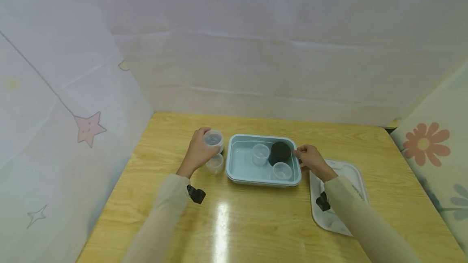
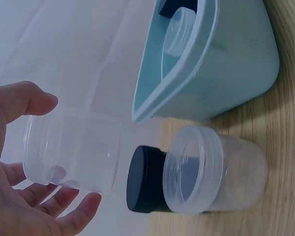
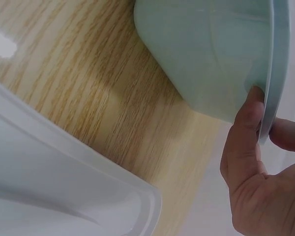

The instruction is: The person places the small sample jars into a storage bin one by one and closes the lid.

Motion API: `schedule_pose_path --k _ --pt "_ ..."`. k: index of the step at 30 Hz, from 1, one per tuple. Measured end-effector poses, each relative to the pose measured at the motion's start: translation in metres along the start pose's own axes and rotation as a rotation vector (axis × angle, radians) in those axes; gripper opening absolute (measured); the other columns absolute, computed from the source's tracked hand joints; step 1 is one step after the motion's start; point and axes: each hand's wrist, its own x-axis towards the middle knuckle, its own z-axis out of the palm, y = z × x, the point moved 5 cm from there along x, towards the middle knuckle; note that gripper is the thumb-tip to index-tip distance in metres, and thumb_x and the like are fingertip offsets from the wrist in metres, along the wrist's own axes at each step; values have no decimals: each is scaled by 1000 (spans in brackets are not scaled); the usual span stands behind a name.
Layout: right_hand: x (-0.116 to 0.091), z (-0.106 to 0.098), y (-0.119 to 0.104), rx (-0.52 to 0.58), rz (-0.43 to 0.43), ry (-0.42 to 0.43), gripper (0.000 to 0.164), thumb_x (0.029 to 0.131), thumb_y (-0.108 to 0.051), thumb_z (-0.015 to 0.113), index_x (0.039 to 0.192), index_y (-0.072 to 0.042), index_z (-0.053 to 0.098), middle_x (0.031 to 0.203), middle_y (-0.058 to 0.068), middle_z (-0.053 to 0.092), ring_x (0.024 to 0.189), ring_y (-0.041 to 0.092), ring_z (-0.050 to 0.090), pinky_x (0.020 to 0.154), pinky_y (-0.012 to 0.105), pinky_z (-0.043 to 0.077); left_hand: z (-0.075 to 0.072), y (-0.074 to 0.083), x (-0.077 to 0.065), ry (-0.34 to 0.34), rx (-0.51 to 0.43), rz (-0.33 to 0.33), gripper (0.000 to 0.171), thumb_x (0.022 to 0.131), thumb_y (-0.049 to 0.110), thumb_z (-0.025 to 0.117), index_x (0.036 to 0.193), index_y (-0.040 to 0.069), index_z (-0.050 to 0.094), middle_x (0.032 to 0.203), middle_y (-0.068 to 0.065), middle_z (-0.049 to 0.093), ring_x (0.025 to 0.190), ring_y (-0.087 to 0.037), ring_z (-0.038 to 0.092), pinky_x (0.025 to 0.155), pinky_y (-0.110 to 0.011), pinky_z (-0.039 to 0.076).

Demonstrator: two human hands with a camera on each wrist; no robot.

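My left hand holds a clear plastic jar in the air left of the light-blue tub, thumb on one side and fingers on the other. Below it, a second clear jar stands on the table beside a black object, possibly a jar or lid. With thumb and fingers, my right hand pinches the tub's right rim. Inside the tub are two clear containers, one near the middle and one at the front, plus a black round container.
A white tray-like lid lies on the wooden table to the right, partly under my right forearm. Patterned cloth walls border the table at the back and both sides.
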Motion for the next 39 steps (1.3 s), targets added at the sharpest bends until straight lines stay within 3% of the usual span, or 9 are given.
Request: schedule_pose_path --k 15,25,30,34,39 --pt "1 -2 2 5 -5 2 39 101 -19 43 126 11 41 107 17 52 85 19 57 68 35 56 53 27 1 -101 -16 82 68 81 21 73 139 6 41 137 -15 44 110 -32 52 83 -46 50" --pt "2 -1 -1 -2 -18 7 41 101 -19 44 128 12 40 110 20 53 84 19 59 67 34 57 86 31 5 -202 -27 83 65 82 23 72 138 9 41 138 -12 43 109 -26 52 83 -42 49" --pt "2 -2 -2 2 -17 6 42 101 -19 43 128 12 40 110 20 53 85 20 59 68 35 57 98 29 2 -259 2 79 67 82 23 72 138 6 40 138 -14 45 115 -28 51 93 -44 46" --pt "2 -3 -1 -7 -14 13 42 101 -19 44 128 12 40 110 20 53 85 21 59 67 35 57 103 31 -1 -296 29 85 62 81 21 70 133 2 42 134 -17 46 110 -28 51 92 -43 45" --pt "3 -2 1 -3 -4 10 42 101 -20 43 128 12 39 109 20 53 84 20 58 68 36 57 109 31 -4 -352 60 91 61 81 16 70 133 1 40 134 -18 45 116 -29 50 96 -42 45"
